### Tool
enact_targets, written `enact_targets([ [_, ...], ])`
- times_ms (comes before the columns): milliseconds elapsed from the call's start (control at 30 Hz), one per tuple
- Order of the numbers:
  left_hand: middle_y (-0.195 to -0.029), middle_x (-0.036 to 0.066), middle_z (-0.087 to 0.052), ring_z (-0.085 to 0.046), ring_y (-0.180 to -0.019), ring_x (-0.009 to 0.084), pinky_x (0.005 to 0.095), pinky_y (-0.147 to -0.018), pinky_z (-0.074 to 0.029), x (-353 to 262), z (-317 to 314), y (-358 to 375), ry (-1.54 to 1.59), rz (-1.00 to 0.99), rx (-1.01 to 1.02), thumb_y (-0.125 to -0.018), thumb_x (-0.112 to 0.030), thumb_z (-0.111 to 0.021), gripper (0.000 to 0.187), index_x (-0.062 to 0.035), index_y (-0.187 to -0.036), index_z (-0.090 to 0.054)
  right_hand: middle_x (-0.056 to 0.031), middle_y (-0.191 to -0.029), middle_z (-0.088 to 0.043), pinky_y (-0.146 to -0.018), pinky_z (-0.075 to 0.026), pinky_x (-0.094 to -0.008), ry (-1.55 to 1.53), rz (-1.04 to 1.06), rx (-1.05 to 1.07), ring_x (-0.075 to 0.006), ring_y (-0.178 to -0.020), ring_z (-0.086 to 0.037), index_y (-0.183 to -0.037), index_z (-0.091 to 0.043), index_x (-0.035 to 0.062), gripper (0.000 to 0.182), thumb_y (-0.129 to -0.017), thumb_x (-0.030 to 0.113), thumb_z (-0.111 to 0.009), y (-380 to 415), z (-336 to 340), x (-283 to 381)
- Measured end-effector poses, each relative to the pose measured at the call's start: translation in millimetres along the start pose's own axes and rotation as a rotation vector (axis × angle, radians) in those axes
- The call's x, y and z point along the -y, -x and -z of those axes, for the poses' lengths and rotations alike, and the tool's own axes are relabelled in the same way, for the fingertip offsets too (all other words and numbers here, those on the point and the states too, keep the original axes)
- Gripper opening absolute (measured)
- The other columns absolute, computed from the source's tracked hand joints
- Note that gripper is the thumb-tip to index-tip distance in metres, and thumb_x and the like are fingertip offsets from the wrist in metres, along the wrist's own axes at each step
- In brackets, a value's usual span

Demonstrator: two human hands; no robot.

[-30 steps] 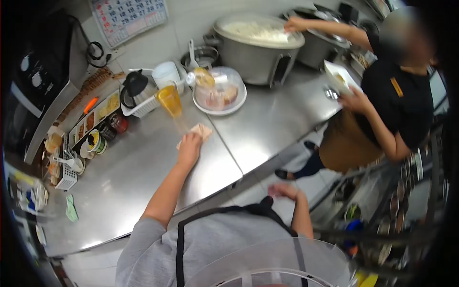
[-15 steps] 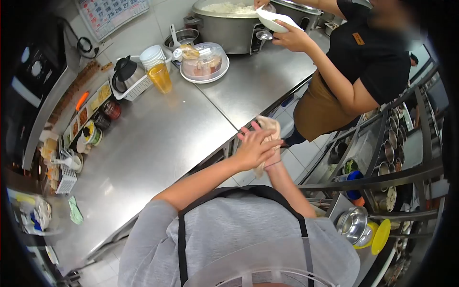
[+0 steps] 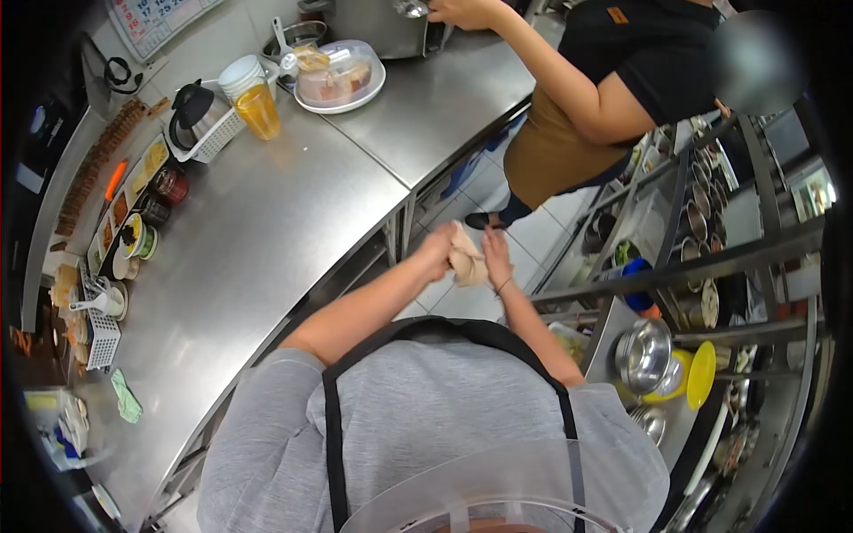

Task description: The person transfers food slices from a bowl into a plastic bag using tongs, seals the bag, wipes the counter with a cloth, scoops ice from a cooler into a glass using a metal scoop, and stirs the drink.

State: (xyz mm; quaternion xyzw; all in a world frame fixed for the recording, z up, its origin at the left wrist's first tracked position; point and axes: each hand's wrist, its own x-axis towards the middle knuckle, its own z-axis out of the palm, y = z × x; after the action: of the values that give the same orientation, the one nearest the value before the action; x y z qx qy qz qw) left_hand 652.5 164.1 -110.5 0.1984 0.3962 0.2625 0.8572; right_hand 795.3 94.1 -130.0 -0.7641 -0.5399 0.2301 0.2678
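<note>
A crumpled beige cloth (image 3: 467,258) hangs between my hands, over the gap in front of the steel counter. My left hand (image 3: 435,250) has its fingers closed on the cloth's left side. To the right, my right hand (image 3: 497,255) is held close against the cloth's edge, its fingers stretched forward and apart from a full grip. A thin dark band circles the right wrist. Beyond both hands lies the tiled floor (image 3: 530,238).
The steel counter (image 3: 267,213) runs along the left, bearing a covered plate (image 3: 342,84), an orange drink glass (image 3: 258,113) and a green cloth (image 3: 126,396). A co-worker in a brown apron (image 3: 555,151) stands ahead. Racks with steel bowls (image 3: 643,355) line the right.
The cloth has come off my right hand, where my left hand was pressing it, and is now in my left hand. The view has shifted, and the co-worker's white dish has left the frame.
</note>
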Motion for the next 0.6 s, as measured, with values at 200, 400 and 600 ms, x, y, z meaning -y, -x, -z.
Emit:
enact_targets([
  [200,-0.109,0.01,-0.049,-0.045,-0.106,0.0242,0.0405,-0.087,-0.036,-25.2,5.7,61.8,-1.215,-0.986,0.153,-0.083,-0.03,-0.049,0.03,-0.0134,-0.108,-0.051,-0.0087,-0.117,-0.052,-0.089,-0.041,-0.0367,-1.509,-0.45,0.367,-0.0213,-0.108,-0.05,-0.123,-0.04,0.0061,0.048,-0.093,0.042,-0.033,46.8,36.0,119.4],
  [400,-0.123,0.013,-0.042,-0.038,-0.115,0.0315,0.0454,-0.094,-0.031,-107.4,75.4,178.3,-1.466,-1.105,-0.188,-0.076,-0.032,-0.059,0.043,-0.0149,-0.115,-0.05,-0.0089,-0.108,-0.055,-0.081,-0.046,-0.0311,-0.917,0.088,0.314,-0.0206,-0.095,-0.056,-0.113,-0.049,0.0043,0.033,-0.088,0.026,-0.052,60.8,-30.3,192.9],
  [600,-0.124,0.016,-0.039,-0.039,-0.113,0.0341,0.0411,-0.094,-0.035,-171.8,216.8,289.7,-1.273,-1.163,-0.706,-0.075,-0.019,-0.064,0.038,-0.0092,-0.11,-0.052,-0.0197,-0.131,-0.034,-0.095,-0.031,-0.0472,0.283,0.618,0.425,-0.0362,-0.119,-0.035,-0.121,-0.047,0.0165,0.049,-0.08,0.042,-0.055,61.8,-55.3,323.7],
])
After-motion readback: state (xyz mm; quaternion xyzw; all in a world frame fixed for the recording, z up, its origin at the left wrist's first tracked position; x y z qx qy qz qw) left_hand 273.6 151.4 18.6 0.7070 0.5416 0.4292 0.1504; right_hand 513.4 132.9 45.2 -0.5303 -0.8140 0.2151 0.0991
